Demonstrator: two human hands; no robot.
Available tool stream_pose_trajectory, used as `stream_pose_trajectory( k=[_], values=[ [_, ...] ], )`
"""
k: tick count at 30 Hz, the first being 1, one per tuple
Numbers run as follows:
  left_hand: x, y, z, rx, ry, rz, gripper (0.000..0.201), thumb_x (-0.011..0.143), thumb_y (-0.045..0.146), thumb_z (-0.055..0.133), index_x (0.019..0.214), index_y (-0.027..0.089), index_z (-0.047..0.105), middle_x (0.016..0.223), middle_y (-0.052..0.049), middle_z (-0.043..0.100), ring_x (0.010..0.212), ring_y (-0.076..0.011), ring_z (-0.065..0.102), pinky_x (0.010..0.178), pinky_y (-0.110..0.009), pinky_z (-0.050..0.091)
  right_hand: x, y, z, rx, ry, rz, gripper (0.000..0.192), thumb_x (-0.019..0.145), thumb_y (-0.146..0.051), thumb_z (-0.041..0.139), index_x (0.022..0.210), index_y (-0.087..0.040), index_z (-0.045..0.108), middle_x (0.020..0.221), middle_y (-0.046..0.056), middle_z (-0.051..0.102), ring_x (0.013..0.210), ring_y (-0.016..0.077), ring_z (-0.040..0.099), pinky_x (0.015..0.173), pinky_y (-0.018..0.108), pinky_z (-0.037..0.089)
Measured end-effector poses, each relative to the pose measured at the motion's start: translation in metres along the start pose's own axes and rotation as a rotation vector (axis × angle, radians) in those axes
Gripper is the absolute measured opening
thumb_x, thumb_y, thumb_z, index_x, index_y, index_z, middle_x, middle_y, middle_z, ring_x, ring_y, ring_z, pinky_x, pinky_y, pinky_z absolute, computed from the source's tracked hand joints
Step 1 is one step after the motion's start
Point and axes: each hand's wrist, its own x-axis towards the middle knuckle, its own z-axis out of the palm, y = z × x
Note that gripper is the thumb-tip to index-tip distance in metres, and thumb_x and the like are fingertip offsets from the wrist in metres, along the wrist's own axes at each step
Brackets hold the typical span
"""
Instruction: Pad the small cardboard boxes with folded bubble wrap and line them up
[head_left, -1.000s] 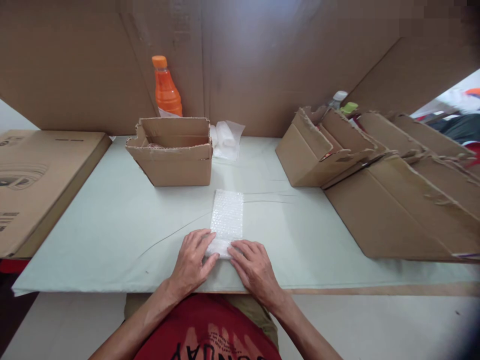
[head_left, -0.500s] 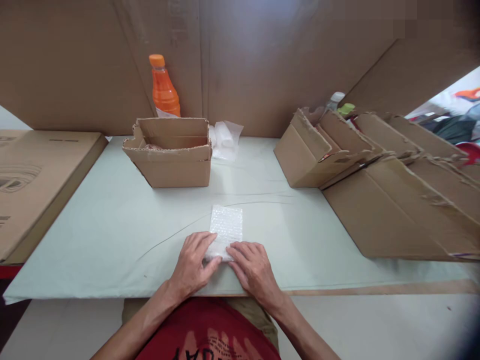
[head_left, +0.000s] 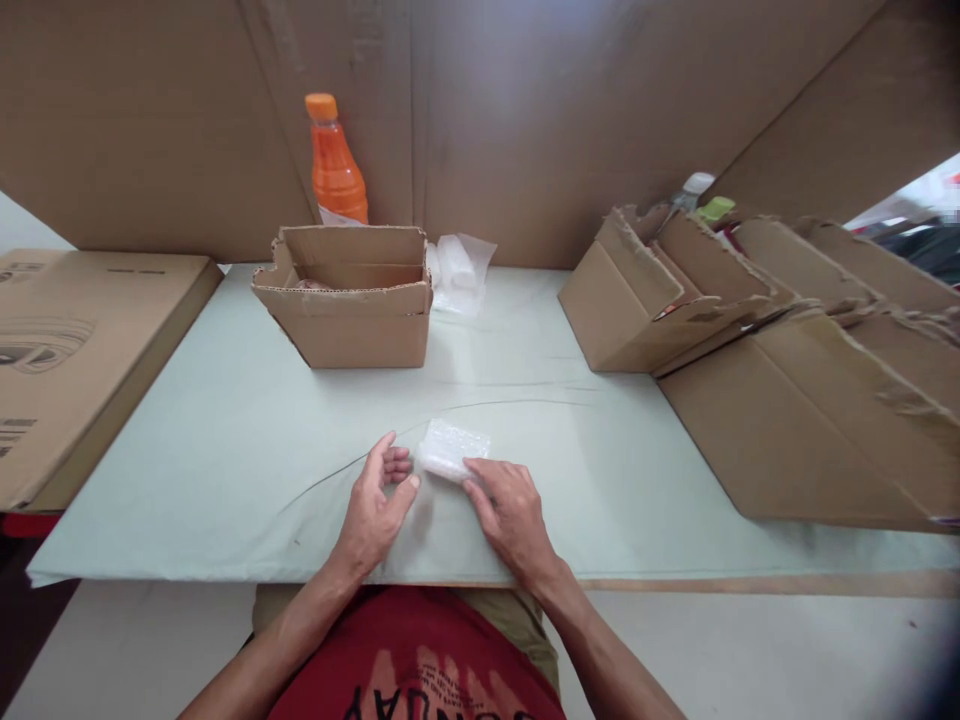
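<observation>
A small folded piece of clear bubble wrap (head_left: 450, 450) lies on the pale green cloth in front of me, its near edge rolled over into a thick fold. My right hand (head_left: 511, 510) pinches the near right corner of it between thumb and fingers. Just left of the wrap, my left hand (head_left: 379, 500) is held apart from it, thumb out and fingers loosely curled with nothing in them. Whether anything lies inside the fold cannot be seen.
An open cardboard box (head_left: 360, 330) stands beyond my hands, with an orange bottle (head_left: 337, 175) behind it and more plastic wrap (head_left: 457, 270) beside it. Several open boxes (head_left: 810, 410) line the right. A flat carton (head_left: 90, 370) lies at left.
The bubble wrap has gone from a long flat strip to a shorter bundle, its near part folded away from me. My left hand has let go and moved left; my right hand stays on it.
</observation>
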Motion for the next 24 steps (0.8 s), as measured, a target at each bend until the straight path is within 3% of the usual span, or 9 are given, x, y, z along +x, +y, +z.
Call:
stream_pose_trajectory(
  k=[4,6,8,10,12,15,19,22,24],
  values=[
    [-0.009,0.012,0.0,-0.416,-0.069,-0.287,0.086,0.076,0.034,0.074,0.15,0.015,0.034,0.115,-0.01,0.065,0.1,-0.0208,0.065,0.09,-0.033,0.051,-0.001,-0.005,0.002,0.264,-0.078,0.128,0.025,0.097,-0.035,0.055,0.113,-0.024,0.072,0.108,0.007,0.076,0.1,0.0235,0.07,0.087,0.037,0.055],
    [-0.009,0.018,0.003,-0.424,-0.076,-0.304,0.087,0.076,0.032,0.073,0.151,0.015,0.032,0.101,-0.005,0.066,0.086,-0.016,0.063,0.082,-0.029,0.051,-0.001,-0.005,-0.003,0.265,-0.088,0.129,0.033,0.093,-0.04,0.062,0.121,-0.024,0.069,0.123,0.009,0.072,0.116,0.0276,0.066,0.097,0.042,0.053],
    [-0.01,0.022,0.006,-0.365,-0.102,-0.256,0.086,0.079,0.03,0.07,0.153,0.016,0.03,0.096,-0.002,0.065,0.081,-0.0141,0.062,0.08,-0.027,0.051,0.002,-0.003,-0.009,0.274,-0.099,0.15,0.057,0.085,-0.046,0.071,0.136,-0.022,0.06,0.138,0.013,0.063,0.126,0.0309,0.06,0.102,0.046,0.05],
    [-0.011,0.023,0.009,-0.25,-0.154,-0.155,0.08,0.081,0.028,0.068,0.152,0.017,0.033,0.099,-0.003,0.066,0.085,-0.0156,0.064,0.082,-0.029,0.052,0.007,0.0,-0.014,0.336,-0.179,0.167,0.064,0.083,-0.046,0.073,0.14,-0.022,0.057,0.136,0.013,0.065,0.119,0.0293,0.065,0.099,0.044,0.053],
    [-0.008,0.023,0.006,-0.08,-0.184,0.008,0.071,0.083,0.028,0.067,0.148,0.017,0.04,0.109,-0.007,0.067,0.095,-0.0191,0.066,0.089,-0.033,0.053,0.012,0.004,-0.017,0.372,-0.229,0.175,0.044,0.087,-0.043,0.067,0.126,-0.023,0.067,0.119,0.009,0.074,0.104,0.0259,0.07,0.092,0.039,0.056],
    [0.015,0.032,-0.016,0.235,-0.045,0.38,0.061,0.088,0.027,0.065,0.145,0.02,0.043,0.124,-0.012,0.065,0.112,-0.024,0.063,0.1,-0.039,0.051,0.014,0.011,-0.023,0.344,-0.14,0.233,0.027,0.089,-0.042,0.061,0.103,-0.023,0.075,0.103,0.006,0.078,0.095,0.0246,0.072,0.086,0.035,0.058],
    [0.084,0.069,-0.066,0.694,0.308,0.87,0.064,0.088,0.014,0.059,0.149,0.02,0.039,0.141,-0.016,0.056,0.138,-0.031,0.048,0.114,-0.051,0.039,0.008,0.027,-0.041,0.282,-0.013,0.336,0.032,0.085,-0.05,0.065,0.095,-0.022,0.077,0.094,0.005,0.079,0.086,0.0234,0.074,0.079,0.029,0.06],
    [0.141,0.098,-0.096,0.916,0.397,0.964,0.071,0.084,0.009,0.057,0.151,0.015,0.036,0.143,-0.018,0.055,0.146,-0.0345,0.038,0.118,-0.055,0.033,0.005,0.037,-0.055,0.213,0.078,0.359,0.034,0.082,-0.054,0.067,0.088,-0.022,0.077,0.089,0.004,0.079,0.081,0.023,0.075,0.077,0.026,0.061],
    [0.169,0.11,-0.106,0.974,0.365,0.978,0.063,0.082,0.006,0.055,0.145,0.013,0.046,0.125,-0.015,0.067,0.135,-0.0323,0.052,0.116,-0.055,0.034,0.007,0.042,-0.062,0.182,0.124,0.349,0.034,0.081,-0.055,0.068,0.085,-0.023,0.077,0.089,0.004,0.079,0.081,0.0225,0.075,0.077,0.025,0.061]
  ],
)
